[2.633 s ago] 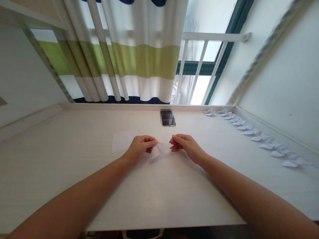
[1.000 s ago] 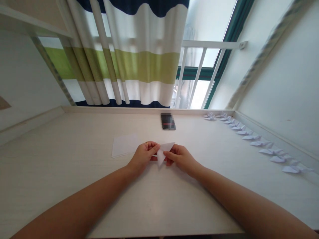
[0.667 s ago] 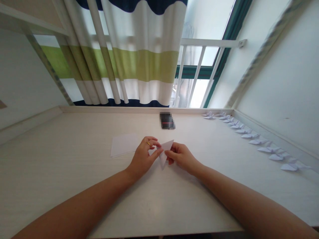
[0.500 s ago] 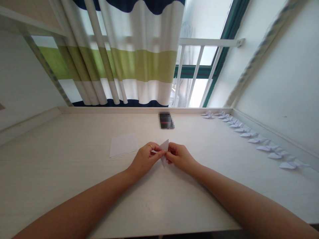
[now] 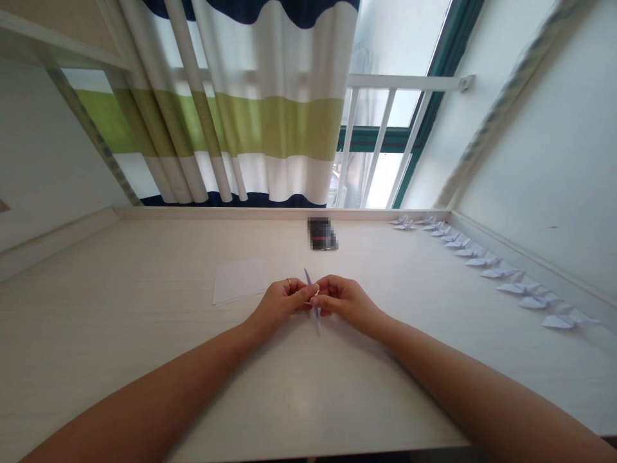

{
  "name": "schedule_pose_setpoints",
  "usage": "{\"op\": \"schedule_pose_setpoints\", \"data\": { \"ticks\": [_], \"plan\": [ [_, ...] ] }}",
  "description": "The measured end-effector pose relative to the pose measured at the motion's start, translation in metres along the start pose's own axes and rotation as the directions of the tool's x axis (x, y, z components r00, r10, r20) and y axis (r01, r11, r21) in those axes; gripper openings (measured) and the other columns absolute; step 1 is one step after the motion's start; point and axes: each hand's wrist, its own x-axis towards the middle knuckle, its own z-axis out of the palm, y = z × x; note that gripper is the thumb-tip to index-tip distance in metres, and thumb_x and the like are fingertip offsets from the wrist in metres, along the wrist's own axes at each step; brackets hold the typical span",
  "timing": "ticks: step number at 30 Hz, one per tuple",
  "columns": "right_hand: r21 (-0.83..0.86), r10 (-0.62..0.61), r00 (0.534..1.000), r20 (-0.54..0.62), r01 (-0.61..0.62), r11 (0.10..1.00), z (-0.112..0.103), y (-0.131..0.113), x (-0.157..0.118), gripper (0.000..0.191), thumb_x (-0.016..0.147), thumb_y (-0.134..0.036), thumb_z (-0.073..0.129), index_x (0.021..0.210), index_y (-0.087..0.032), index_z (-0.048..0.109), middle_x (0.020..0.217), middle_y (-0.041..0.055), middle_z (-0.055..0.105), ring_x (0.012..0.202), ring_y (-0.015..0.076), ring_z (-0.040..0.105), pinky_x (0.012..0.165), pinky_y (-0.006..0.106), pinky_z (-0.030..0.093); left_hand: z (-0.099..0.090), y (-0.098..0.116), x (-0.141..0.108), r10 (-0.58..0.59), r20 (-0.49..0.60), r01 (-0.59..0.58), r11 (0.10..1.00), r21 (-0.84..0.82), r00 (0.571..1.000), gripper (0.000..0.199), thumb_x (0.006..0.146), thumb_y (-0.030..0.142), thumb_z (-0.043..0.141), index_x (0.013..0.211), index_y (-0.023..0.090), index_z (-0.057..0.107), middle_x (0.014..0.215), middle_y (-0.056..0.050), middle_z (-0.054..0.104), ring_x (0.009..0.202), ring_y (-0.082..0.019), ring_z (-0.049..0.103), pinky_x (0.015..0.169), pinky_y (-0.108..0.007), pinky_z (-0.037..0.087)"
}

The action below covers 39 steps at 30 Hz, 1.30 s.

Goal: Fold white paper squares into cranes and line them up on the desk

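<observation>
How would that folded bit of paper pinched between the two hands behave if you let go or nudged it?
The folded paper looks thin and very light, so it would likely slide or flutter at a nudge. Held edge-on between the left hand and right hand, it probably tips flat if released. Its creases likely stiffen it, yet it should crush easily.

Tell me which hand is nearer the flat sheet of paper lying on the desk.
Left. The left hand sits just right of the flat sheet of paper, near its edge; the right hand is farther right, beyond the folded paper both hands pinch.
</observation>
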Motion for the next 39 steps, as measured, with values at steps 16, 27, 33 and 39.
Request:
{"op": "schedule_pose_setpoints", "data": {
  "ticks": [16, 27, 33, 39],
  "plan": [
    [0.047, 0.051, 0.998, 0.023, -0.052, 0.998, -0.0004, -0.0072, -0.0027, 0.019, 0.068, -0.028, 0.061, 0.077, -0.013, 0.056, 0.060, -0.0019, 0.055, 0.052, 0.0070, 0.050, 0.053, 0.022, 0.039, -0.0033, -0.0011, 0.0043, 0.047, -0.016, -0.047, 0.998, 0.033, 0.999, 0.031, 0.060, 0.042, 0.065, 0.062, 0.013, 0.055, 0.060, 0.001, 0.059, 0.060, -0.011, 0.056, 0.067, -0.027, 0.047],
    [0.044, 0.057, 0.998, 0.025, -0.058, 0.997, -0.0022, -0.0077, -0.0022, 0.020, 0.068, -0.029, 0.061, 0.077, -0.012, 0.057, 0.061, -0.0014, 0.056, 0.051, 0.0067, 0.050, 0.052, 0.021, 0.039, -0.0029, 0.0003, 0.0028, 0.072, -0.018, -0.071, 0.996, 0.046, 0.997, 0.030, 0.063, 0.041, 0.063, 0.065, 0.012, 0.054, 0.061, 0.001, 0.054, 0.062, -0.011, 0.054, 0.069, -0.029, 0.047],
    [0.026, 0.049, 0.999, 0.024, -0.049, 0.998, -0.0006, -0.0079, -0.0025, 0.019, 0.067, -0.027, 0.063, 0.076, -0.013, 0.057, 0.059, -0.0022, 0.056, 0.050, 0.0067, 0.050, 0.050, 0.020, 0.039, -0.0014, 0.0012, 0.0022, 0.031, -0.022, -0.030, 0.999, 0.037, 0.999, 0.029, 0.060, 0.040, 0.065, 0.063, 0.013, 0.053, 0.060, 0.001, 0.057, 0.061, -0.011, 0.056, 0.067, -0.028, 0.047],
    [0.032, 0.048, 0.998, 0.028, -0.049, 0.998, -0.0010, -0.0068, -0.0021, 0.017, 0.068, -0.027, 0.062, 0.077, -0.012, 0.056, 0.059, -0.0024, 0.056, 0.050, 0.0059, 0.050, 0.050, 0.020, 0.039, -0.0007, 0.0028, 0.0013, 0.033, -0.031, -0.033, 0.999, 0.018, 0.999, 0.029, 0.060, 0.039, 0.065, 0.061, 0.013, 0.052, 0.058, 0.002, 0.056, 0.059, -0.010, 0.055, 0.068, -0.028, 0.047]
  ]
}}
